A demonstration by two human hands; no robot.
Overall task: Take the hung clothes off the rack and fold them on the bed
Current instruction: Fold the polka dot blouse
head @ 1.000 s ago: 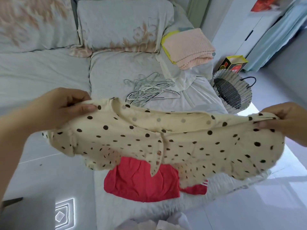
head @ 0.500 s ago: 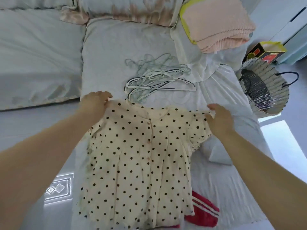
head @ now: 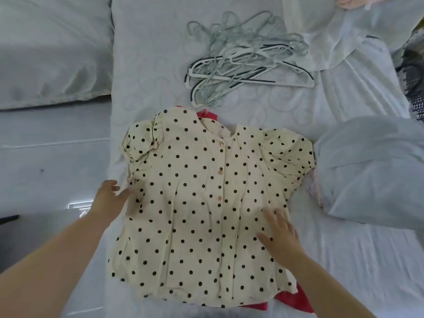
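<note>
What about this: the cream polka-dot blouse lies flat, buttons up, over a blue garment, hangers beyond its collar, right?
Not blue: in the head view the garment under the cream polka-dot blouse is red. The blouse lies flat, buttons up, hangers beyond its collar.

Red garment (head: 296, 302) mostly hidden under dotted blouse (head: 206, 203); only strip at collar and corner at hem show. Hangers (head: 241, 63) tangled, count unclear. Basket (head: 413, 72) cut by right edge. Pink cloth (head: 351, 2) cut by top edge. Left hand (head: 107, 199): fingertips blurred at blouse side. Dark object (head: 9, 219) at left edge, unidentifiable. 2 forearms cut by bottom edge.
</note>
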